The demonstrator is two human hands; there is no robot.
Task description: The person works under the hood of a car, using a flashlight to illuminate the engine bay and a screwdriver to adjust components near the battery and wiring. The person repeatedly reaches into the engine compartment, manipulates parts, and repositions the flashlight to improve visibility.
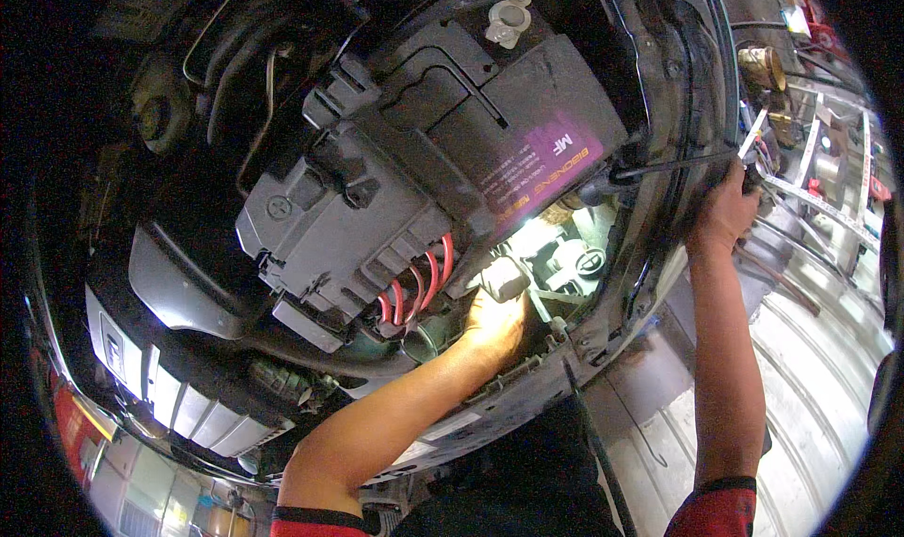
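Observation:
My left hand (496,324) reaches down into the engine bay beside the battery, its fingers closed around a pale, brightly lit piece (504,279) whose kind I cannot make out. Close by is a round white cap (581,260) on a lit part behind the headlamp. The large dark battery (537,123) has a purple label and a black fuse box cover (339,208) next to it. On the right, my right hand (727,208) is at the outer edge of the car body (673,160), near the end of a thin black rod (673,166); its fingers are mostly hidden.
Red cables (435,273) come out under the fuse box cover near my left wrist. The front grille (188,391) lies at lower left. Outside the car, a metal rack (819,175) stands at right over a pale ribbed floor (800,349).

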